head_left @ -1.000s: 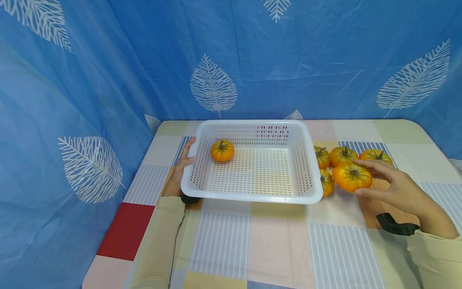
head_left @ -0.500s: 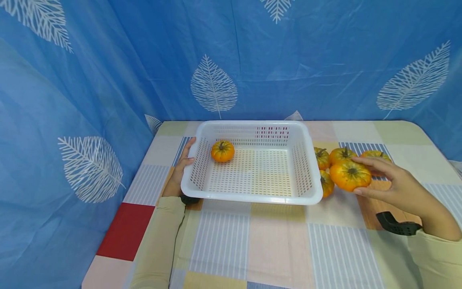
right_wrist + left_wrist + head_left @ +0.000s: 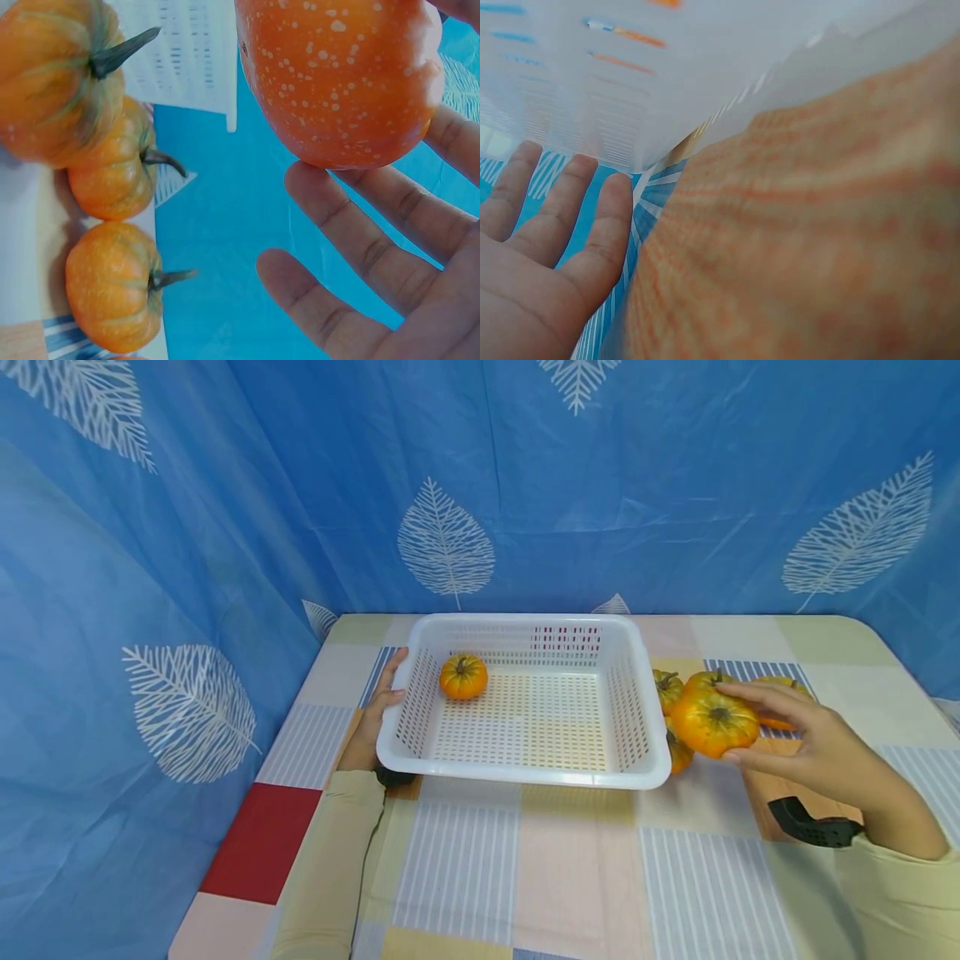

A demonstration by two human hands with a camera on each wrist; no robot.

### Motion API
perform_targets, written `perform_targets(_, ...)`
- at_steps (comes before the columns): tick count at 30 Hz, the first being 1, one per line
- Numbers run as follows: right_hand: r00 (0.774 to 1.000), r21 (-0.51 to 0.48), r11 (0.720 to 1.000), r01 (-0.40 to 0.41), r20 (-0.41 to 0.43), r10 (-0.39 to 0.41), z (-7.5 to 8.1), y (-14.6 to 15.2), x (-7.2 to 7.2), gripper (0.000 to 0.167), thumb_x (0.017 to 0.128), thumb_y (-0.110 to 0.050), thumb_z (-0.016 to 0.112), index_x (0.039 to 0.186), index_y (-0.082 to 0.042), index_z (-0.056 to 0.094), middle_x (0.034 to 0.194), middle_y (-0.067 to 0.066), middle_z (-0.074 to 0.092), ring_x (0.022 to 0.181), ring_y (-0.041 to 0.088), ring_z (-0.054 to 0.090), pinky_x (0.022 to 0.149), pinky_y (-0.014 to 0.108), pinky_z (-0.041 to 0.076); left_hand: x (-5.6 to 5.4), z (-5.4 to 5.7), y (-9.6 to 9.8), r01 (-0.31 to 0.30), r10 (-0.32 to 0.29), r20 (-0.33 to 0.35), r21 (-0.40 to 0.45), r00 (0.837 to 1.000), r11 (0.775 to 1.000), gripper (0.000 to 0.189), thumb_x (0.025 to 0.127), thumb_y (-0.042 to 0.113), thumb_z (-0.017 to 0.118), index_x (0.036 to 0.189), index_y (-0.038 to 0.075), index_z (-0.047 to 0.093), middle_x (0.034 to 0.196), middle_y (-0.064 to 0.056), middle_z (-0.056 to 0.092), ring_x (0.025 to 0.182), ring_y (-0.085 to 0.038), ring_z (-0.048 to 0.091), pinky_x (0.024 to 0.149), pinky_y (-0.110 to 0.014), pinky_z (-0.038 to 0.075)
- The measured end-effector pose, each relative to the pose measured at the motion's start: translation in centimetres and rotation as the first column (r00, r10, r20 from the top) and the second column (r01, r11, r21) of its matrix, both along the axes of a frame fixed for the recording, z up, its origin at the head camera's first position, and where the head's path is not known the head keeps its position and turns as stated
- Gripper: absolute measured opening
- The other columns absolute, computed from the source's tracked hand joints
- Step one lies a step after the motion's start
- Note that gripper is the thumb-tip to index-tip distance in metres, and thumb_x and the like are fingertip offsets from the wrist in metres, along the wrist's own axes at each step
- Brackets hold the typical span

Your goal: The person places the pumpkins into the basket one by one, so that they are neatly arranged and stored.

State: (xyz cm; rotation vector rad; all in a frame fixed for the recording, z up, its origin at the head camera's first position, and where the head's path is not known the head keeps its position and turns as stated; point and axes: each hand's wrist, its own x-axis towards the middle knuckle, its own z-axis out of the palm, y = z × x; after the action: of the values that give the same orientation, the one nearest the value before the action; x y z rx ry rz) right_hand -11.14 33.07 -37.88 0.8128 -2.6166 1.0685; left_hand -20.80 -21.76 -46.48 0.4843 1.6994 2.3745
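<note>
My right hand (image 3: 832,752) holds a small orange-yellow pumpkin (image 3: 715,722) between thumb and fingers, raised above the others just right of the basket. In the right wrist view the speckled underside of this pumpkin (image 3: 341,82) faces the camera, and some fingers spread free below it. A white perforated plastic basket (image 3: 517,778) sits mid-table with one pumpkin (image 3: 462,677) in its far left corner. Along the basket's left side rests my left hand (image 3: 370,718), touching the outer wall near the rim. The left wrist view shows its fingers (image 3: 604,244) fairly straight beside the wall.
Several more pumpkins stand on the table right of the basket, including one at the basket's edge (image 3: 667,689) and one partly behind my right hand (image 3: 783,683). A patchwork tablecloth (image 3: 570,868) covers the table. Blue leaf-print curtains (image 3: 555,510) hang behind and to the left.
My right hand has moved slightly left with the held pumpkin, toward the basket. The left hand and the basket have stayed in place.
</note>
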Motion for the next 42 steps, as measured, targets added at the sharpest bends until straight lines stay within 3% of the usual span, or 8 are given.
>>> perform_targets(8, 0.998, -0.077, 0.995, -0.056, -0.001, 0.056, 0.7, -1.4, -0.7, 0.091, 0.068, 0.02, 0.088, 0.151, -0.005, 0.061, 0.149, -0.007, 0.06, 0.131, -0.002, 0.052, 0.101, 0.006, 0.041, 0.1, 0.1, 0.2, -0.019, 0.019, 0.01, -0.019, 1.0, 1.0, 0.074, 0.096, 0.012, 0.035, 0.168, 0.03, 0.026, 0.18, -0.013, 0.007, 0.143, -0.03, 0.03, 0.111, -0.044, 0.036)
perform_targets(16, 0.997, -0.031, 0.997, -0.074, -0.026, 0.073, 0.8, -2.5, -1.7, 0.087, 0.07, 0.01, 0.093, 0.15, -0.003, 0.061, 0.146, -0.023, 0.057, 0.114, -0.003, 0.058, 0.095, 0.007, 0.043, 0.3, 0.4, 0.3, -0.025, 0.025, 0.011, -0.022, 1.0, 0.999, 0.075, 0.096, 0.012, 0.035, 0.168, 0.03, 0.027, 0.179, -0.013, 0.008, 0.144, -0.031, 0.03, 0.112, -0.046, 0.036)
perform_targets(22, 0.998, -0.027, 0.997, -0.068, 0.015, 0.068, 1.4, -3.7, -2.2, 0.087, 0.073, 0.008, 0.092, 0.152, -0.01, 0.061, 0.151, -0.015, 0.058, 0.123, -0.003, 0.054, 0.097, 0.008, 0.042, 0.2, 0.2, 0.2, -0.022, 0.022, 0.012, -0.007, 1.0, 1.0, 0.073, 0.097, 0.012, 0.035, 0.166, 0.032, 0.029, 0.179, -0.012, 0.009, 0.143, -0.03, 0.031, 0.111, -0.044, 0.038)
perform_targets(27, 0.996, -0.038, 0.997, -0.07, 0.059, 0.072, 1.6, -4.5, -2.6, 0.082, 0.077, 0.006, 0.091, 0.152, -0.011, 0.061, 0.152, -0.021, 0.053, 0.128, -0.004, 0.051, 0.097, 0.008, 0.042, 0.0, 0.1, 0.2, -0.018, 0.018, 0.004, -0.003, 1.0, 1.0, 0.072, 0.097, 0.012, 0.036, 0.166, 0.033, 0.029, 0.179, -0.013, 0.008, 0.143, -0.029, 0.031, 0.11, -0.041, 0.039)
perform_targets(34, 0.991, -0.053, 0.991, -0.122, 0.057, 0.125, 1.5, -5.2, -3.6, 0.082, 0.078, 0.006, 0.091, 0.152, -0.01, 0.061, 0.15, -0.008, 0.058, 0.126, -0.002, 0.053, 0.097, 0.008, 0.045, -0.2, -0.1, 0.0, -0.009, 0.009, -0.006, -0.002, 1.0, 1.0, 0.071, 0.097, 0.012, 0.036, 0.164, 0.035, 0.031, 0.178, -0.013, 0.009, 0.141, -0.031, 0.033, 0.106, -0.038, 0.047)
perform_targets(39, 0.987, -0.055, 0.988, -0.142, 0.074, 0.146, 1.7, -5.9, -4.0, 0.079, 0.08, 0.006, 0.09, 0.152, -0.007, 0.06, 0.146, -0.018, 0.056, 0.121, 0.0, 0.056, 0.095, 0.01, 0.047, -0.1, -0.2, -0.1, -0.001, 0.001, -0.008, -0.005, 1.0, 1.0, 0.072, 0.097, 0.012, 0.037, 0.164, 0.037, 0.032, 0.179, -0.012, 0.008, 0.145, -0.031, 0.03, 0.11, -0.041, 0.044)
perform_targets(42, 0.985, -0.053, 0.987, -0.149, 0.085, 0.153, 1.9, -6.3, -4.3, 0.078, 0.081, 0.004, 0.09, 0.152, -0.007, 0.06, 0.146, -0.017, 0.055, 0.12, 0.0, 0.055, 0.094, 0.011, 0.048, 0.0, -0.2, -0.1, -0.004, 0.004, 0.001, -0.003, 1.0, 1.0, 0.072, 0.096, 0.012, 0.037, 0.164, 0.037, 0.033, 0.179, -0.011, 0.009, 0.145, -0.031, 0.03, 0.111, -0.043, 0.041)
